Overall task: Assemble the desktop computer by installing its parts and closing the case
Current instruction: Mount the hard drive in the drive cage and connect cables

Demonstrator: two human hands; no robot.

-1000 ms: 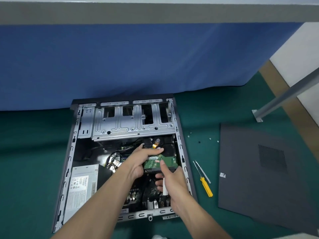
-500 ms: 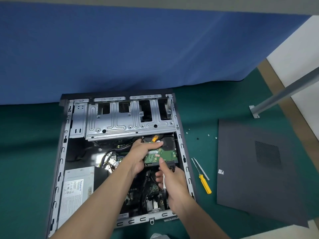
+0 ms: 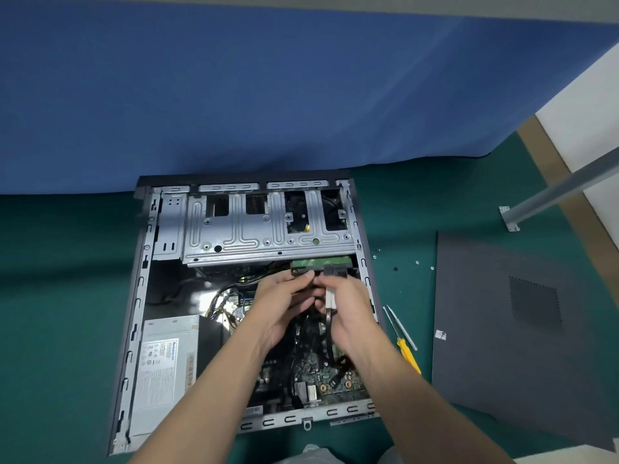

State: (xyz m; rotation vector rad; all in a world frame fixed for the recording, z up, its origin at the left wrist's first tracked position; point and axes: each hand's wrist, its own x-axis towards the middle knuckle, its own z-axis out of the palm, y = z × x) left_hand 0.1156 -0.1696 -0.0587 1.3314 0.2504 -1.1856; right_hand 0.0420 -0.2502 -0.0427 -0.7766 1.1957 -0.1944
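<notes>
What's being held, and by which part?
The right hand pinches a black cable near its connector end, by the hard drive; the left hand's hold cannot be told.

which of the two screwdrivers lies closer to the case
The yellow-handled screwdriver; the slim grey screwdriver lies beside it, farther toward the loose side panel.

Blue curtain [image 3: 268, 95] across back, grey band [image 3: 301, 3] above. Green mat [image 3: 50, 262] below curtain. Right of curtain: tan strip [image 3: 542, 152], white surface [image 3: 586, 105], slanted metal strut [image 3: 562, 187].
</notes>
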